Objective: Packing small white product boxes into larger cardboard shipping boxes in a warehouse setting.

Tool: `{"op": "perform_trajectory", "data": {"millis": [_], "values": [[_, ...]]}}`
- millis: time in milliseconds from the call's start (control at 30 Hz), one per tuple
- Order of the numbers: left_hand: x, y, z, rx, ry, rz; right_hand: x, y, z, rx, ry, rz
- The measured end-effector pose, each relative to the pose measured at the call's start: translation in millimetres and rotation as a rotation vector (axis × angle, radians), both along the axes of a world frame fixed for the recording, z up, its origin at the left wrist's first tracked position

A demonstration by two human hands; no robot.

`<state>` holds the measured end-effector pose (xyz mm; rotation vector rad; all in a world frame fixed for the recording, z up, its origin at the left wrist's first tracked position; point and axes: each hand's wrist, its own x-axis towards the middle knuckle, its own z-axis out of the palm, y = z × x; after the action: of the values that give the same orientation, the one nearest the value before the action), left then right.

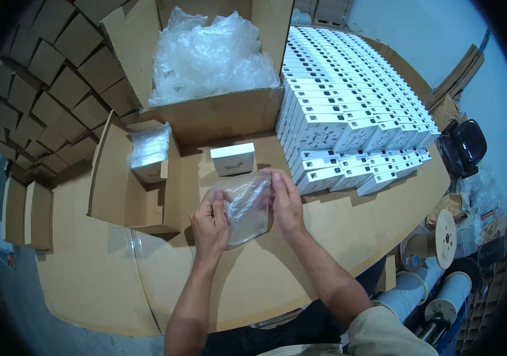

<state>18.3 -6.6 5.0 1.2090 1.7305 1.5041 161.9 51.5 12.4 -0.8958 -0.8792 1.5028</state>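
A clear plastic bag (243, 215) is stretched between my two hands above the cardboard-covered table. My left hand (211, 219) pinches its left side, thumb on top. At its upper right edge, my right hand (287, 202) grips the film between thumb and fingers. The bag looks flat, with nothing visible inside. Just beyond it stands a small white box (232, 159) with a red mark on its front, touched by neither hand. Left of that, an open carton (136, 204) holds several white boxes wrapped in clear plastic (149, 145) at its far end.
A large open carton (218, 110) full of loose clear bags (206, 53) stands at the back. Many white boxes (348, 113) are stacked in rows at the right. Brown cartons (58, 83) pile up at far left. Spools (443, 237) and a black chair (468, 145) stand off the table's right side.
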Motion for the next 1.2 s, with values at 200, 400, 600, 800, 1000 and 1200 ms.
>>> {"op": "perform_trajectory", "data": {"millis": [200,400,600,800,1000,1200], "values": [[4,3,-2,0.064,0.053,0.082,-11,-10,-27,0.293,-0.607,-0.12],[-1,4,4,0.023,-0.093,0.114,-14,-8,-23,0.349,-0.575,-0.22],[1,5,1,0.171,-0.227,0.036,-7,-7,-7,0.154,-0.27,-0.038],[-10,5,3,0.075,-0.358,-0.081,0,-3,-9,0.216,-0.272,-0.116],[-11,4,6,0.118,-0.316,-0.091,5,-1,9,0.884,-0.774,-0.244],[-8,3,9,0.093,-0.323,-0.093,6,-4,10,0.936,-0.828,-0.233]]}}
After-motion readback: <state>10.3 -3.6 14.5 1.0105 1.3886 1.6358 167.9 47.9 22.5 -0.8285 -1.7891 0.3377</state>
